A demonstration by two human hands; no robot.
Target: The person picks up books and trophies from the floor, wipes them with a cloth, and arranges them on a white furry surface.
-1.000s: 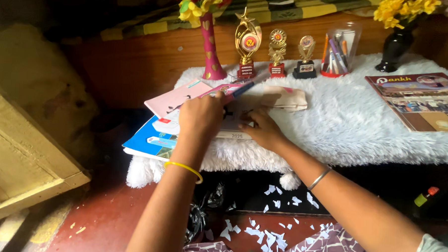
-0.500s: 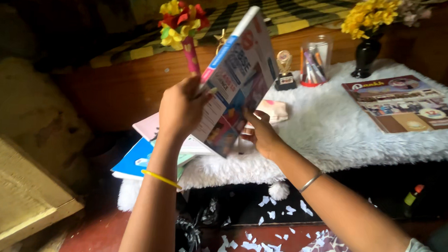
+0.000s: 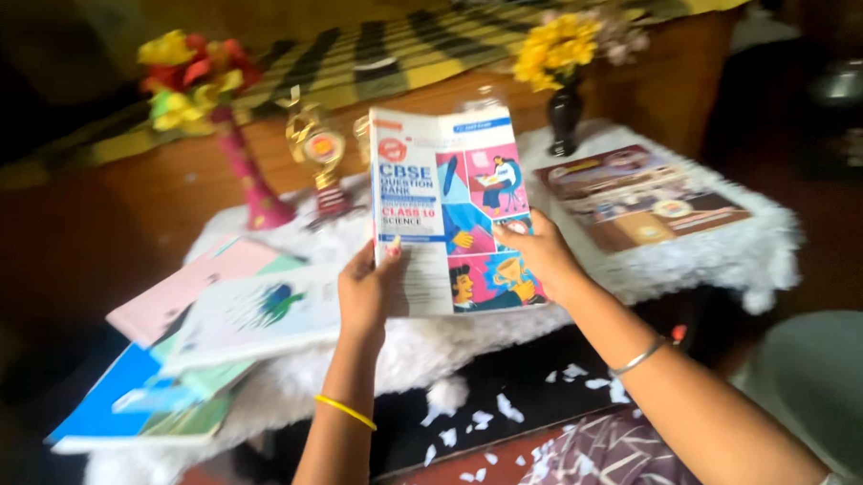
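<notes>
I hold a colourful softcover book [image 3: 452, 210] up in front of me, its cover facing me, above a low table covered with a white furry cloth [image 3: 699, 261]. My left hand [image 3: 368, 293] grips the book's lower left edge, thumb on the cover. On the book's right side my right hand [image 3: 536, 256] clasps the lower edge. A yellow bangle sits on my left wrist and a silver one on my right.
A stack of books [image 3: 223, 317] and a blue book [image 3: 129, 404] lie at the table's left. A trophy [image 3: 315, 157], a pink vase of artificial flowers [image 3: 247, 179], a black vase with yellow flowers [image 3: 562, 113] and a brown magazine [image 3: 643, 197] stand behind. Paper scraps [image 3: 502, 417] litter the floor.
The book was lifted off the table a second ago, then turned from tilted edge-on until its cover faces me. The view has shifted left and closer.
</notes>
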